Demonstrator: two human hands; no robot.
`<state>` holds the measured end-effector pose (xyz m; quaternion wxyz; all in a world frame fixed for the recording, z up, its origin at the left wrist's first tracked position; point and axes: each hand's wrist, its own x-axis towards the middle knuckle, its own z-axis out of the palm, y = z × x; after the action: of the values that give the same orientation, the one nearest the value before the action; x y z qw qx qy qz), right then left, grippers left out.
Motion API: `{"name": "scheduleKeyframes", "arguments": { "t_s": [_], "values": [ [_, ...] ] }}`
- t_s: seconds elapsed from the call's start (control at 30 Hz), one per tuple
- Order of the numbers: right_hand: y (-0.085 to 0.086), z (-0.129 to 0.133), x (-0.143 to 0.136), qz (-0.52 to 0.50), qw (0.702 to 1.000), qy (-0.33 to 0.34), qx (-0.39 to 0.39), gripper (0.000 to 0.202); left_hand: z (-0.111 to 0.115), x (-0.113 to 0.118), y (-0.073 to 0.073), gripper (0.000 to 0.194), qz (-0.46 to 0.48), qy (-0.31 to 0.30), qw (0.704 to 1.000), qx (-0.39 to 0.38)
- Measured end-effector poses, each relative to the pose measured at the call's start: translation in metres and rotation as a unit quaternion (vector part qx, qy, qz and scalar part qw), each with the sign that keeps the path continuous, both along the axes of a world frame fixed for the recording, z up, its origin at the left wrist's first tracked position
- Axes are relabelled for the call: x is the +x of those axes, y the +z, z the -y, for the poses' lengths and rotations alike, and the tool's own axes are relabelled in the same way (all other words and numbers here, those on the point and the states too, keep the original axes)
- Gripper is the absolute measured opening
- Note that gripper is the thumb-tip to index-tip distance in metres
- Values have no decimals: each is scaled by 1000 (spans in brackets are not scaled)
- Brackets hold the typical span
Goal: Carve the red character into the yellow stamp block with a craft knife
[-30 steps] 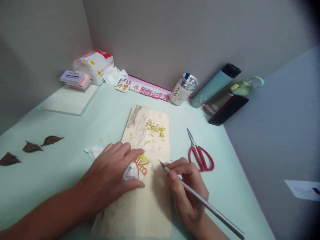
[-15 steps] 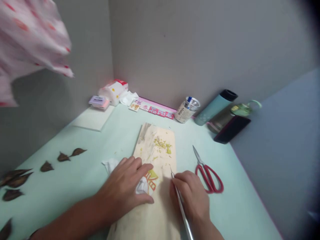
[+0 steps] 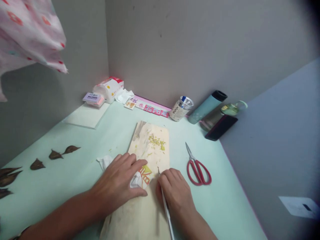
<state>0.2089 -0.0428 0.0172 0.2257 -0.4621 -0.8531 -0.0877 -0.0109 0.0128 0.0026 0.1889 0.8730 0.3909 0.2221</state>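
Head view, with the wooden board (image 3: 137,216) as landmark: on its middle, one small patterned block (image 3: 146,172) with white tissue (image 3: 135,180), held between the parted thumb and index finger of the left hand (image 3: 121,180); above its right side, one slim metal knife (image 3: 166,212), gripped in the closed fingers of the right hand (image 3: 176,191), tip just beside the block. On its far half, yellow-green shavings (image 3: 157,141); to its right, red-handled scissors (image 3: 191,154); to its left, brown leaves (image 3: 71,149); beyond its far end, one labelled cup (image 3: 177,113).
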Motion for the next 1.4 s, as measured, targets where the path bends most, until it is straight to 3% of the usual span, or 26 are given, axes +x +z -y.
{"name": "scheduleKeyframes", "arguments": {
  "t_s": [0.4,0.5,0.63,0.77,0.87,1.0,1.1,1.17,1.4],
  "values": [
    [28,7,8,10,992,55,-111,32,-2,-3,1,67,-8,-13,1000,5],
    [27,10,14,-63,989,50,-122,25,-1,-4,2,67,-9,-14,1000,-1],
    [20,9,17,-203,976,21,-80,20,-1,-4,1,65,-9,-16,1000,-5],
    [19,8,15,-244,967,-34,-70,18,-3,-4,-2,68,-4,-15,1000,-7],
    [21,8,12,-333,930,-95,-121,12,-4,-7,-2,76,6,-10,1000,-17],
    [21,7,7,-504,809,-165,-256,10,-7,-12,-3,70,36,-19,997,-58],
    [20,6,5,-553,748,-171,-325,16,-9,-14,-4,66,49,-35,995,-77],
    [19,7,4,-556,736,-163,-351,18,-9,-14,-4,71,52,-38,995,-78],
    [17,8,3,-553,739,-163,-347,23,0,-5,-4,81,58,-32,997,-33]
  ]
}}
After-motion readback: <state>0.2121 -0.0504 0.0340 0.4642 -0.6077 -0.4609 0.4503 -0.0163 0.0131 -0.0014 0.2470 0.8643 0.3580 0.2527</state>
